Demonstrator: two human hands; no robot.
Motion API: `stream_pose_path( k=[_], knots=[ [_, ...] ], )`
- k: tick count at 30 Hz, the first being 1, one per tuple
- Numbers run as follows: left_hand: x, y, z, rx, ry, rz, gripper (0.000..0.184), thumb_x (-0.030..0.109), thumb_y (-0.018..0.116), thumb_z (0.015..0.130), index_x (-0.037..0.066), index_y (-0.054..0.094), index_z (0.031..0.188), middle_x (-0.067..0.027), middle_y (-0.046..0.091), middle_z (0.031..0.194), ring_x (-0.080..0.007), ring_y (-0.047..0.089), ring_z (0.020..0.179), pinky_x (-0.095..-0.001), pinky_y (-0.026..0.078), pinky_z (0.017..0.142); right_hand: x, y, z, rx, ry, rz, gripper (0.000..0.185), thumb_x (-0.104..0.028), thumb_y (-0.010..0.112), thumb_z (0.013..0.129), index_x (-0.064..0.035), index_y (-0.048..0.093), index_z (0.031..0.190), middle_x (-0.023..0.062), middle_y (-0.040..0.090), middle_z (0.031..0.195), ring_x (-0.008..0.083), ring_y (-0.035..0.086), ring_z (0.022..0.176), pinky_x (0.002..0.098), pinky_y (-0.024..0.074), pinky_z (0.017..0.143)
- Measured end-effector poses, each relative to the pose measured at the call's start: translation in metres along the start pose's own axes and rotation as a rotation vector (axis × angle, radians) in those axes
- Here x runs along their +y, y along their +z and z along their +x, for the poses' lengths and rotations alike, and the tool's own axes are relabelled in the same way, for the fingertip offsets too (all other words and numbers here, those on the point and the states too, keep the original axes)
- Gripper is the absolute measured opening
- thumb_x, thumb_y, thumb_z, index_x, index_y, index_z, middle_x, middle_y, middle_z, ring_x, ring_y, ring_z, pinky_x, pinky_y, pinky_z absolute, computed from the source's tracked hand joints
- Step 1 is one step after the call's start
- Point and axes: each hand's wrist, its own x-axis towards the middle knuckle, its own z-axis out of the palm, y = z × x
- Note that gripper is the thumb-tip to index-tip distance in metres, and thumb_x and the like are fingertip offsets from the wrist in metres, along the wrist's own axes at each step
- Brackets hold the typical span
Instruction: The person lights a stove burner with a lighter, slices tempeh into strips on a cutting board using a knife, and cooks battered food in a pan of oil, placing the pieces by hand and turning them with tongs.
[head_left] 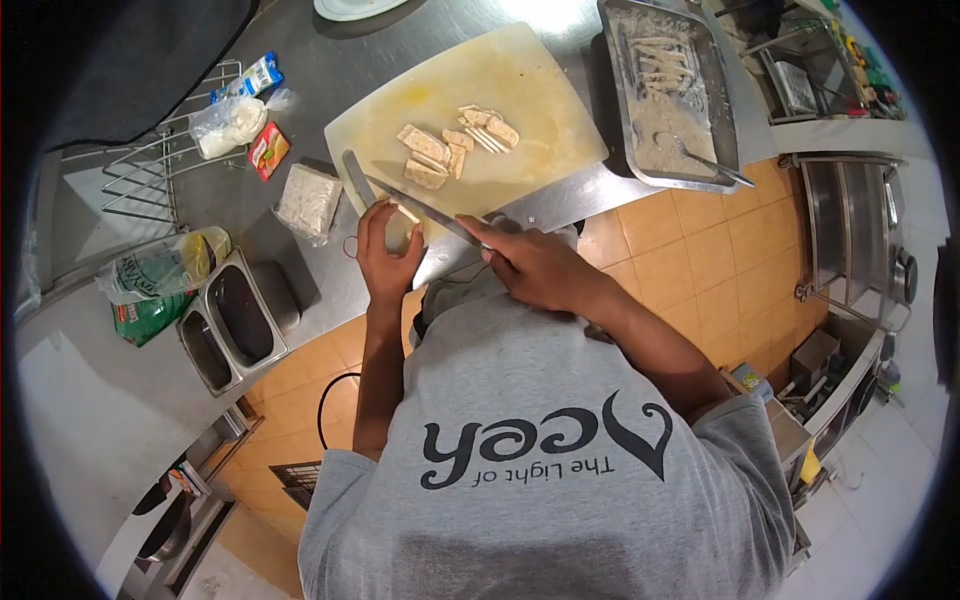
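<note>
My right hand [540,268] grips a kitchen knife [425,211], its long blade slanting up and left over the near edge of a pale cutting board [540,75]. My left hand [388,250] is curled at the board's near left corner, thumb apart from the fingers, with a small pale piece of tempeh [405,213] at the fingertips beside the blade. Cut tempeh slices [425,155] lie in the middle of the board, and thinner slices [487,130] fan out just right of them. Left of the board sits a wrapped tempeh block [308,202].
A metal tray [618,110] holds pale batter, coated strips and a utensil [712,163]. Left are a wire rack [145,190], a bag of white powder [228,125], a red packet [268,150] and metal containers [285,345]. A white plate [355,8] stands at the far edge.
</note>
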Motion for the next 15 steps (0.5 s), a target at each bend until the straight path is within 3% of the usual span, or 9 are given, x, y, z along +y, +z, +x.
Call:
stream_pose_path(
  k=[2,15],
  knots=[
    [-0.001,0.000,-0.001,0.004,0.002,-0.007,0.044,0.006,0.077,0.072,0.003,0.059,0.112,-0.0160,0.060,0.118,-0.0300,0.060,0.106,-0.0374,0.050,0.086,-0.009,-0.001,-0.001,-0.003,0.016,-0.043,0.053,-0.010,0.052,0.090,-0.0096,0.040,0.141,0.0221,0.064,0.076,0.0412,0.063,0.072,0.0515,0.0482,0.068],
    [0.000,0.000,-0.002,0.007,0.009,0.012,0.045,0.009,0.079,0.071,0.002,0.058,0.111,-0.0168,0.056,0.117,-0.0334,0.058,0.106,-0.0416,0.047,0.092,-0.021,0.019,-0.009,0.064,0.077,-0.243,0.059,-0.010,0.055,0.087,-0.0174,0.040,0.143,0.0175,0.064,0.071,0.0371,0.064,0.066,0.0482,0.0503,0.060]
  ],
)
